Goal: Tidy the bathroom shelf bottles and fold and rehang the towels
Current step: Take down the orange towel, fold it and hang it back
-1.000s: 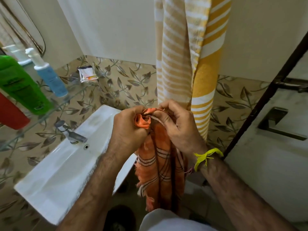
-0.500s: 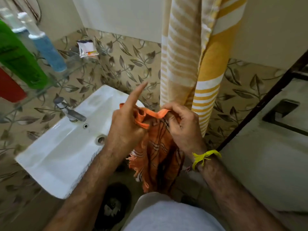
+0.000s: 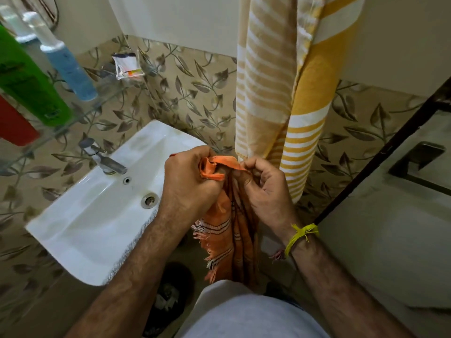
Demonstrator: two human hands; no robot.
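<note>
the orange towel [image 3: 229, 223] is hanging bunched between the two hands in the middle of the view, in front of the person's body and just to the right of the white sink [image 3: 97, 215]. its top hem is running in a short, slack band from one hand to the other, and the rest is dropping in loose vertical folds, with dark stripes and a frayed fringe showing along its lower left edge. the left hand [image 3: 188, 181] is curling closed around a gathered wad of the hem, fingers tucked in over the cloth. the right hand [image 3: 266, 189] is pinching the other end of the hem between thumb and bent fingers, so both grips are clamped on the orange towel. a yellow thread band [image 3: 301, 235] is sitting around the right wrist.

just behind the hands, a yellow and white striped towel [image 3: 280, 81] is hanging down from above the frame against the leaf-patterned tiled wall [image 3: 190, 89], its lower end reaching to about the level of the right hand. to the left, a chrome tap [image 3: 105, 159] is standing at the back of the sink. above it, a glass shelf [image 3: 73, 118] is carrying a blue bottle [image 3: 68, 67], a green bottle [image 3: 29, 84] and a red bottle [image 3: 12, 123] in a row, with a small clear holder [image 3: 128, 65] sitting further along by the wall. a dark door frame [image 3: 380, 154] is slanting down the right side.
</note>
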